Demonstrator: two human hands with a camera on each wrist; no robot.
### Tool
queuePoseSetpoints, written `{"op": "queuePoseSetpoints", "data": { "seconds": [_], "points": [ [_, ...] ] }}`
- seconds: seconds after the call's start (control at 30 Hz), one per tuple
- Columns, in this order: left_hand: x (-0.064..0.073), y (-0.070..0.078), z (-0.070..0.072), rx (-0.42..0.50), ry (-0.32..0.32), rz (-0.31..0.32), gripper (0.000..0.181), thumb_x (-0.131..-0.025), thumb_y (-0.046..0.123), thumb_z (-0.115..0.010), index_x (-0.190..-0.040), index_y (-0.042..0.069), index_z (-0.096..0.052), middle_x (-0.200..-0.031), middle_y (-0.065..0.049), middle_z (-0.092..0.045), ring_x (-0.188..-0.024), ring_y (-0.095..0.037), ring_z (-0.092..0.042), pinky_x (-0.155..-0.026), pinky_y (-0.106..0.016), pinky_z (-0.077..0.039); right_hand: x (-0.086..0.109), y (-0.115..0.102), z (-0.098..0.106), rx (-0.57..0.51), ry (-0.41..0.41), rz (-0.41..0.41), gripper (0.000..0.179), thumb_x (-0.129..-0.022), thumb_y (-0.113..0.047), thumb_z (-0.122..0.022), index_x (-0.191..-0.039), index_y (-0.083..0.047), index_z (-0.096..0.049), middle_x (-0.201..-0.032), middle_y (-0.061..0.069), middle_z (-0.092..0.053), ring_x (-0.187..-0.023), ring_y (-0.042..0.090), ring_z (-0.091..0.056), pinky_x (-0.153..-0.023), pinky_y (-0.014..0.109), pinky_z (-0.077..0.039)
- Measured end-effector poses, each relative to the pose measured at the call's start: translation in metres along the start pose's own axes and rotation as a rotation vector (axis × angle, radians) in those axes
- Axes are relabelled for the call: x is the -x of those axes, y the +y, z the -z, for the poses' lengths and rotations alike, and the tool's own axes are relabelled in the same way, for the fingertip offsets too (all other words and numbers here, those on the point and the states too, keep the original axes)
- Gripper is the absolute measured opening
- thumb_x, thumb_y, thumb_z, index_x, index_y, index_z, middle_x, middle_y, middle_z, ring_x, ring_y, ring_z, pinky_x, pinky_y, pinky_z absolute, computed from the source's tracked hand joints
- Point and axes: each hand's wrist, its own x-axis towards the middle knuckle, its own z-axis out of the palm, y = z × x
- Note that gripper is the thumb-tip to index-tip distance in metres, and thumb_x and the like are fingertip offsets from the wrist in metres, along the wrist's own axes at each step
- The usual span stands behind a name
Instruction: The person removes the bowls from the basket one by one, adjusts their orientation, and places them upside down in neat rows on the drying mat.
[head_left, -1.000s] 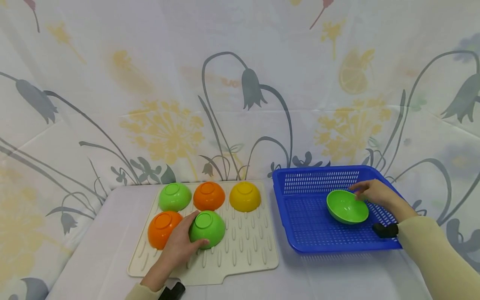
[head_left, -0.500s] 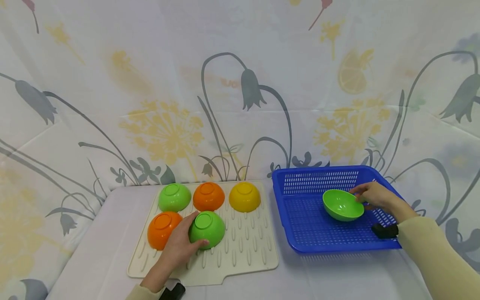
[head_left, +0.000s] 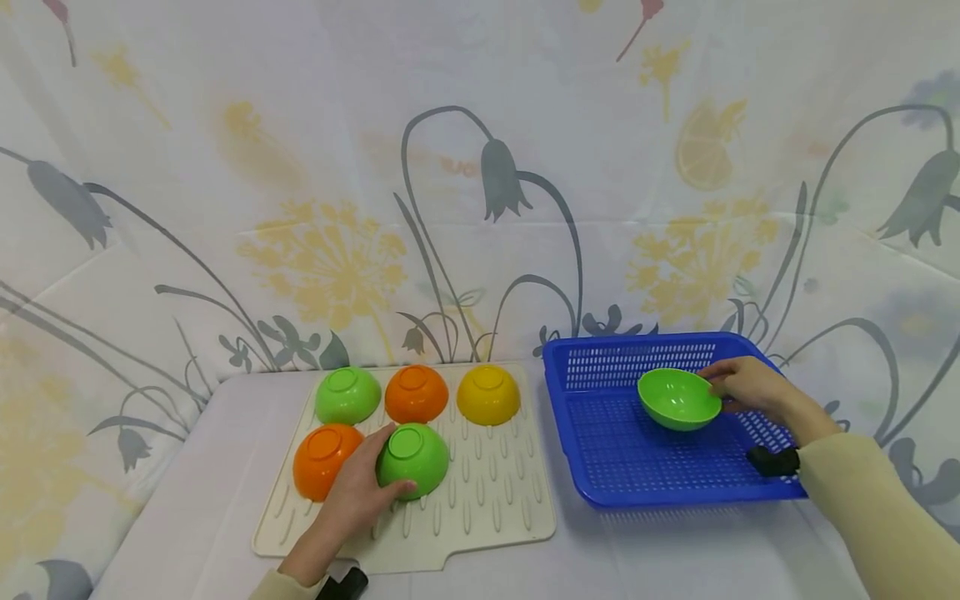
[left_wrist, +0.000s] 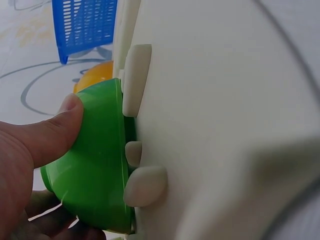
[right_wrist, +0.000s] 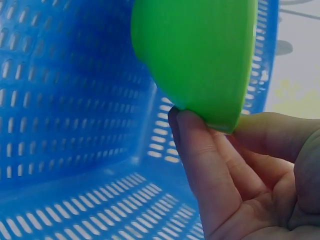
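Observation:
My right hand [head_left: 752, 388] pinches the rim of a green bowl [head_left: 678, 402] between thumb and fingers, inside the blue plastic basket [head_left: 600, 492]. That bowl has its hollow side up, and the right wrist view shows its outer wall over the slotted basket. On the left, my left hand [head_left: 362, 483] holds another green bowl [head_left: 423, 458], upside down on the cream drying mat [head_left: 495, 533]. In the left wrist view the thumb lies on one side of this bowl [left_wrist: 97, 165], with fingers curled round the other; its rim sits against the mat's raised ribs.
Also upside down on the mat are a green bowl [head_left: 347, 396], an orange bowl [head_left: 416, 393] and a yellow bowl [head_left: 488, 394] along the back. Another orange bowl [head_left: 322, 458] lies left of my left hand. A flower-patterned cloth [head_left: 345, 167] hangs behind the table.
The green bowl in the basket has moved left and slightly back, away from the basket floor's front, as my right hand took its rim. My left hand and its bowl stay put.

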Motion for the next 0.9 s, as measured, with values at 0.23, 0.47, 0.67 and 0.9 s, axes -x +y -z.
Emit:
{"op": "queuePoseSetpoints", "data": {
  "seconds": [0.23,0.47,0.67,0.9],
  "points": [
    [-0.001,-0.001,0.001,0.001,-0.008,0.011,0.092,-0.076,0.027,-0.088,-0.150,0.003,-0.039,-0.149,-0.020,-0.045,-0.133,-0.039,-0.045,-0.109,-0.055,-0.036,0.003,-0.013,0.001,-0.015,0.016,0.038,0.047,-0.102,-0.006,-0.050,-0.139,0.020,-0.039,-0.134,0.040,-0.047,-0.114,0.040,-0.059,-0.085,0.043,-0.058],
    [0.000,-0.002,0.002,0.002,-0.007,0.008,0.092,-0.076,0.027,-0.088,-0.150,0.003,-0.039,-0.149,-0.021,-0.044,-0.133,-0.040,-0.044,-0.109,-0.056,-0.036,0.012,-0.029,-0.002,-0.051,0.028,0.054,0.048,-0.101,-0.009,-0.053,-0.140,0.017,-0.043,-0.134,0.035,-0.051,-0.103,0.025,-0.065,-0.084,0.039,-0.058],
    [0.000,-0.001,0.001,-0.001,-0.006,0.013,0.092,-0.076,0.027,-0.087,-0.151,0.004,-0.039,-0.150,-0.020,-0.043,-0.134,-0.039,-0.043,-0.110,-0.056,-0.035,0.024,-0.046,-0.009,-0.070,0.040,0.086,0.047,-0.099,-0.009,-0.056,-0.138,0.015,-0.047,-0.135,0.034,-0.052,-0.098,0.021,-0.066,-0.083,0.039,-0.058],
    [-0.001,0.000,0.000,0.004,-0.002,0.012,0.092,-0.075,0.026,-0.088,-0.150,0.005,-0.040,-0.149,-0.019,-0.044,-0.134,-0.039,-0.044,-0.109,-0.056,-0.036,0.035,-0.062,-0.023,-0.078,0.046,0.096,0.047,-0.099,-0.013,-0.058,-0.140,0.010,-0.049,-0.137,0.029,-0.053,-0.099,0.020,-0.067,-0.083,0.038,-0.058]
  ]
}}
